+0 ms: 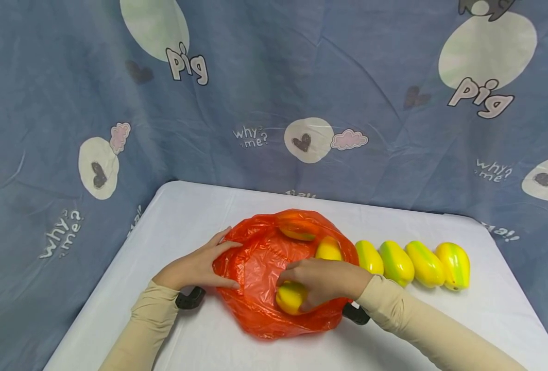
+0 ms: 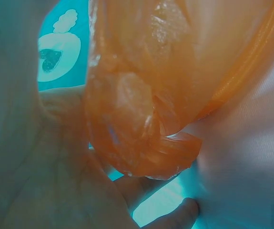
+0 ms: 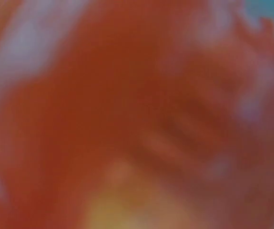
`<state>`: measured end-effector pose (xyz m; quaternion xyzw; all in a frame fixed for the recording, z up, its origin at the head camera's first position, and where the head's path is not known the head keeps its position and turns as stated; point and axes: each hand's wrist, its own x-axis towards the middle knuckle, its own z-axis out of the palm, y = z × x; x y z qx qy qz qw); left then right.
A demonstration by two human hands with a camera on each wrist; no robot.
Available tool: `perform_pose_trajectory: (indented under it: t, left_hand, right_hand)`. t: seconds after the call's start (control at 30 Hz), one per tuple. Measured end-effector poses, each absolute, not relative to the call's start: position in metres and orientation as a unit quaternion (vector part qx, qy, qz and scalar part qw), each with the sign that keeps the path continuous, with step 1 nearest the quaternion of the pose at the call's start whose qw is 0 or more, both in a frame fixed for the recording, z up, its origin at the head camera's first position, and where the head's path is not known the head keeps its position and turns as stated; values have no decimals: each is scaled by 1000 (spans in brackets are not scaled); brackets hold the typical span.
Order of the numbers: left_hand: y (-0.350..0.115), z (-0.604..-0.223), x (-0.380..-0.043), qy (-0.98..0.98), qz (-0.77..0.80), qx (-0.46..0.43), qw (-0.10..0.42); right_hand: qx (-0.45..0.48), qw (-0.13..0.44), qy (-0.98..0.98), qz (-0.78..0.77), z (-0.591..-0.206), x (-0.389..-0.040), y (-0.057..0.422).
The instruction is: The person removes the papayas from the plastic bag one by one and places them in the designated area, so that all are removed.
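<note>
A red plastic bag [image 1: 260, 257] stands with its mouth wide on the white table. Inside it my right hand [image 1: 327, 278] grips a yellow papaya [image 1: 290, 298], fingers and thumb curled round it. Two more papayas lie in the bag: one at the far wall [image 1: 297, 233], partly seen through the plastic, and one [image 1: 328, 249] just beyond my right hand. At the bag's left rim, my left hand [image 1: 202, 265] touches the plastic with thumb and fingers spread. The left wrist view shows the bag [image 2: 137, 109] against the palm, fingers extended behind it. Blurred red plastic [image 3: 103, 105] fills the right wrist view.
Several yellow-green papayas [image 1: 396, 263] lie in a row on the table right of the bag. The white table [image 1: 200, 206] backs onto a blue printed curtain [image 1: 255, 103]. Black wrist devices [image 1: 190, 299] sit under both wrists.
</note>
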<state>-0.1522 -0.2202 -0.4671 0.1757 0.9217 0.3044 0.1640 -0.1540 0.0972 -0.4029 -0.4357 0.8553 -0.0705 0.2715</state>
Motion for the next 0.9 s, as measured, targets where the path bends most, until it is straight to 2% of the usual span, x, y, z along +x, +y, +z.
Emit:
perform_pose_trajectory:
  t: [0.37,0.9]
  left_hand:
    - [-220,-466,-151,921,304,186,158]
    - [-220,-466,-151,922,303,180,159]
  right_hand:
    - [-440,262,855,-81,-401,-154,101]
    - [-398,212,868,-209,-400,-155,126]
